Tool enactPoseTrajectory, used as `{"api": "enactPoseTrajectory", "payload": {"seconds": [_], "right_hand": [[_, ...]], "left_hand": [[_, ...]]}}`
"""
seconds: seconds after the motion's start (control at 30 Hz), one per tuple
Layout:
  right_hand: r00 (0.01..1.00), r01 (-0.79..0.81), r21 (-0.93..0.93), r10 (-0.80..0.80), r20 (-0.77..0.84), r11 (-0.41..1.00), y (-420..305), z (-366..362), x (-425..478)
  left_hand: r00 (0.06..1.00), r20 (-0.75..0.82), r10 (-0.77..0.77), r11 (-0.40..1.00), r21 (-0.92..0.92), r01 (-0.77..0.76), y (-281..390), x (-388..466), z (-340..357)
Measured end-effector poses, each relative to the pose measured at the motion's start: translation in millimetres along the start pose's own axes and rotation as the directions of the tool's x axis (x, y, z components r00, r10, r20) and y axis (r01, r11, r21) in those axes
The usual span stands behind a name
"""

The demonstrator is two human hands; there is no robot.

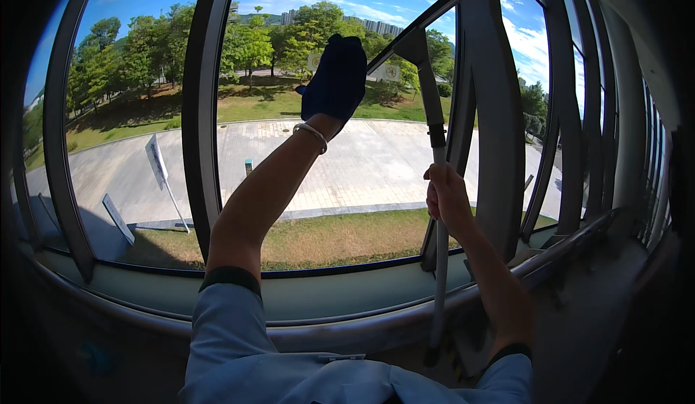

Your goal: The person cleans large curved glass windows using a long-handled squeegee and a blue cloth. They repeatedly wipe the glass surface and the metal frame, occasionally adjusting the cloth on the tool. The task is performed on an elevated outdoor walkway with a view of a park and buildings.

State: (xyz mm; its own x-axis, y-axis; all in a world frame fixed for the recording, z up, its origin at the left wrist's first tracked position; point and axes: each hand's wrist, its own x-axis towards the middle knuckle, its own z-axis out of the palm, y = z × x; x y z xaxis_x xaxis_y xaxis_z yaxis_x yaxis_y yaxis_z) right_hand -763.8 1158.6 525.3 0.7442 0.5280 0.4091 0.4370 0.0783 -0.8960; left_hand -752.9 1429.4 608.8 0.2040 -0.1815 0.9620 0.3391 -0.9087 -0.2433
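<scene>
My right hand [449,197] is closed around the pale pole [441,263] of a window squeegee [431,97]. The squeegee's dark blade [421,24] slants from upper right to lower left, in front of the window pane [347,176]. A dark blue glove or cloth covers my left hand [335,81], which is raised by the lower end of the blade. That blade end disappears behind the covering, so contact between them is unclear, and so is the pose of the fingers. A pale bangle [312,137] circles the left wrist.
Dark window mullions [202,100] flank the pane, with a thick column-like frame [494,116] at right. Below the glass, a metal handrail [336,338] curves across in front of me. Outside are paving, grass, trees [304,35] and a leaning sign [157,162].
</scene>
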Motion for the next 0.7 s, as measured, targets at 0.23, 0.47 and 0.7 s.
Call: {"api": "enactPoseTrajectory", "payload": {"seconds": [0.23,0.47,0.7], "right_hand": [[0.995,-0.1,0.104,0.098,0.028,0.99,1.7,10.1,-22.2],[0.975,-0.211,0.225,0.189,0.116,0.951,13.1,3.0,-28.0],[0.958,-0.27,0.226,0.236,0.165,0.936,24.9,3.1,-37.3]], "left_hand": [[0.945,-0.278,0.169,0.877,-0.395,-0.274,5.2,134.8,-23.1],[0.982,-0.06,0.177,0.85,-0.493,-0.183,39.5,116.8,-10.0],[0.959,-0.177,-0.222,0.949,-0.266,0.171,-32.7,29.4,73.8]]}}
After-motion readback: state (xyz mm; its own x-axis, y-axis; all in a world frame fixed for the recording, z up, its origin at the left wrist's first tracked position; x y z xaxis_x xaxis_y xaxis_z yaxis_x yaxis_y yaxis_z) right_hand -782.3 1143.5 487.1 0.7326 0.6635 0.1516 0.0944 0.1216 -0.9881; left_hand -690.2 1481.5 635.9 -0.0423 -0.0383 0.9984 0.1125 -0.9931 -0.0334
